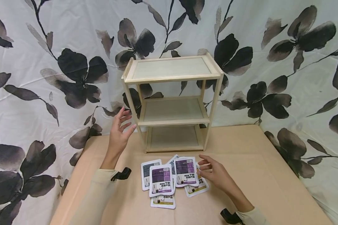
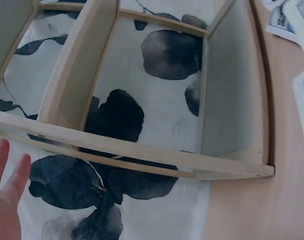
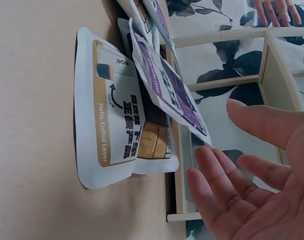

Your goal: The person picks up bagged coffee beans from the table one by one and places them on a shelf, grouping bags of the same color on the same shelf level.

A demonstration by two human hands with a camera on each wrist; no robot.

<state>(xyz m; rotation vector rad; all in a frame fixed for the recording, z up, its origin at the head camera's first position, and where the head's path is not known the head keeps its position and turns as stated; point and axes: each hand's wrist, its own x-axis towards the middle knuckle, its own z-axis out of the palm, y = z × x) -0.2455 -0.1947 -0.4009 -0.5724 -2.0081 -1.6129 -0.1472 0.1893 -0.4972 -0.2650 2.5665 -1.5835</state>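
Note:
A pile of flat coffee packets lies on the table in front of a three-tier wooden shelf point(image 1: 173, 122). Two purple-printed packets point(image 1: 161, 180) are on top, and a yellow-printed packet point(image 3: 116, 112) lies partly under one of them. My right hand point(image 1: 214, 172) is at the pile's right side, fingers loosely bent, holding nothing. Its fingertips are close to the corner of the right purple packet point(image 3: 167, 87); whether they touch it I cannot tell. Beside the shelf's left front post point(image 1: 132, 104), my left hand point(image 1: 120, 128) is raised with spread fingers and holds nothing.
The shelf stands at the back of the peach-coloured table point(image 1: 242, 156), close to a white cloth point(image 1: 73, 18) printed with dark flowers. Its upper tier point(image 1: 173, 66) has raised side rails. Both wrists carry small black cameras point(image 1: 121, 174).

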